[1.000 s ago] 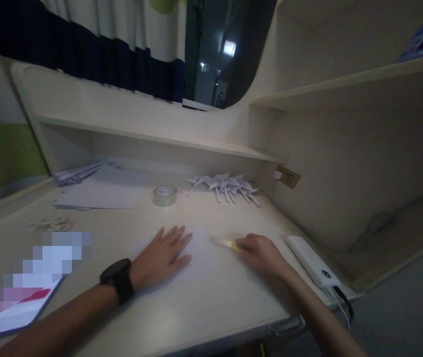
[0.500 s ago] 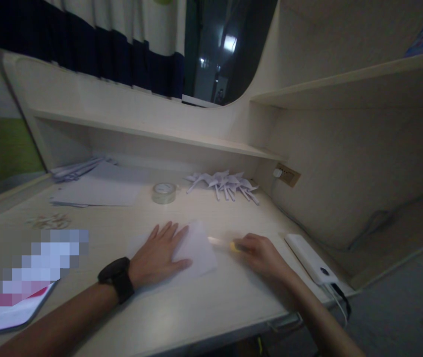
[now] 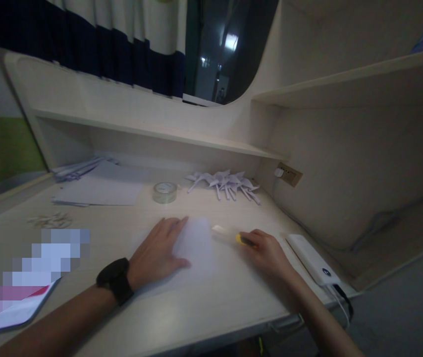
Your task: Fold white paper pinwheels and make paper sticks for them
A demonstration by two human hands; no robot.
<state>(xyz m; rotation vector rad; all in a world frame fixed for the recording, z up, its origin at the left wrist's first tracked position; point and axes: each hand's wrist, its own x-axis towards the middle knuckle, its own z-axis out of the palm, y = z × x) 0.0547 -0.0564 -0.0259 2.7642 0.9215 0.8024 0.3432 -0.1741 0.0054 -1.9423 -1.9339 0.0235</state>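
My left hand, with a black watch on the wrist, lies flat with fingers stretched on a white sheet of paper in the middle of the desk. The paper's right part is lifted over my fingers. To the right, my right hand is closed round a yellow utility knife whose pale blade end points left, touching the paper's right edge.
A tape roll and several folded paper shapes lie farther back. A paper stack sits back left. A white power bank with a cable lies at the right edge. A booklet is front left.
The paper's right part has risen and folded over my left fingers. My right hand with the knife has moved slightly away and back along the paper's edge.
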